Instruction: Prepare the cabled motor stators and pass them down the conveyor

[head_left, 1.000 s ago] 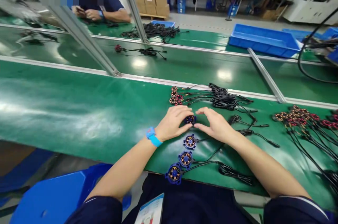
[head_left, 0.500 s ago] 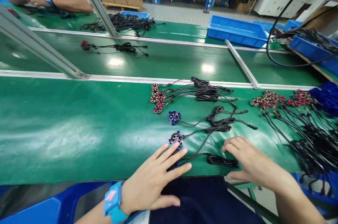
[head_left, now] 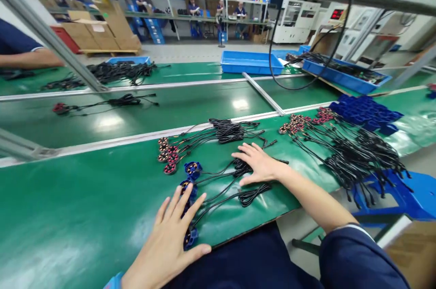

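Observation:
My left hand (head_left: 168, 239) is spread over a column of blue housings with copper-wound stators in them, its fingertips at the middle ones and partly hiding them. The top blue housing (head_left: 193, 169) shows beyond my fingers, and the lowest one (head_left: 191, 237) lies beside my thumb. Black cables run from these to the right. My right hand (head_left: 259, 164) rests over their coiled bundles, fingers apart, covering part of them. One coiled cable (head_left: 250, 195) lies uncovered just below that hand. Behind sit several red and copper stators (head_left: 169, 155) with their black cables (head_left: 228, 130) bunched together.
To the right are a heap of stators (head_left: 295, 124) with black cables (head_left: 357, 153) and a stack of blue housings (head_left: 368, 111). A metal rail (head_left: 136, 137) edges the green bench. Beyond it stand blue trays (head_left: 252, 62). A co-worker's arm (head_left: 30, 58) shows at left.
The view has swung right and up, so the bench appears further left. My right hand has moved from beside the cables onto the coiled bundles. My left hand stays spread at the housings.

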A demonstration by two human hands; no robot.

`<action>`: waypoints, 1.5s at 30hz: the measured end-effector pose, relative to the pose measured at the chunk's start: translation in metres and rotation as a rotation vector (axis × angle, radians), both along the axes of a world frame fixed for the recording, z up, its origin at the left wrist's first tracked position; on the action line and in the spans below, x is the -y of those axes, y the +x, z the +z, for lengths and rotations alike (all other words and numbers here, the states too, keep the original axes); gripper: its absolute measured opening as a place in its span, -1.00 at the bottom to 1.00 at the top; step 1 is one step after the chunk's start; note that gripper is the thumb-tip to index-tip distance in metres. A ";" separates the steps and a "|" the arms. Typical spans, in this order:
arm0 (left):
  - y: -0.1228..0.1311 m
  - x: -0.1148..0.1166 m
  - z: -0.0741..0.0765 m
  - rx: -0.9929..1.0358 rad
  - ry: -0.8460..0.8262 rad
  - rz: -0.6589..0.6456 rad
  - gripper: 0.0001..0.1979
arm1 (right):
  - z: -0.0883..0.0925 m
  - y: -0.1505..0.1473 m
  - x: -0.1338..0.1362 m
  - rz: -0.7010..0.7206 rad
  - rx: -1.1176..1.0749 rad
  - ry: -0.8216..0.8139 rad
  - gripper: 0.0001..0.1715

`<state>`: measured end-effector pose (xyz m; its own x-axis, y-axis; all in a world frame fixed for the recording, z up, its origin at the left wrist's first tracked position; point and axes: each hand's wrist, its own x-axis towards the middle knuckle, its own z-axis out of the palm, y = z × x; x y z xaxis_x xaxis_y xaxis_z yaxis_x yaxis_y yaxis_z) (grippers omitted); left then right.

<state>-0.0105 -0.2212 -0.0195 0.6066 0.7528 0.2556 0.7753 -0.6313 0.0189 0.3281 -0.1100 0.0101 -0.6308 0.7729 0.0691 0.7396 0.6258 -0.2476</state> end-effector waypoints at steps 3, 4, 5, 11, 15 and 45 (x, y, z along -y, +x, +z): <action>-0.006 -0.009 -0.006 0.032 0.022 0.036 -0.16 | -0.002 0.002 0.012 0.026 0.022 -0.024 0.22; -0.008 -0.012 -0.007 0.046 0.010 0.031 -0.18 | -0.001 0.004 0.020 0.030 0.026 -0.017 0.23; -0.009 -0.016 -0.007 0.059 -0.018 0.017 -0.20 | 0.000 0.005 0.029 0.029 0.032 -0.007 0.24; -0.003 -0.048 0.011 0.076 -0.279 -0.106 -0.15 | 0.005 0.010 0.073 -0.108 0.062 0.013 0.04; 0.009 -0.076 0.019 0.061 -0.410 -0.143 -0.07 | 0.000 0.020 0.084 -0.205 0.086 0.012 -0.18; 0.052 -0.140 0.014 0.249 -0.128 0.198 0.03 | 0.044 0.088 0.018 -0.208 0.109 0.263 -0.06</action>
<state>0.0415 -0.0816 -0.0052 0.3762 0.8854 0.2731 0.8442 -0.4490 0.2927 0.4165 -0.1280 0.0539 -0.4766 0.8501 0.2239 0.8710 0.4911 -0.0108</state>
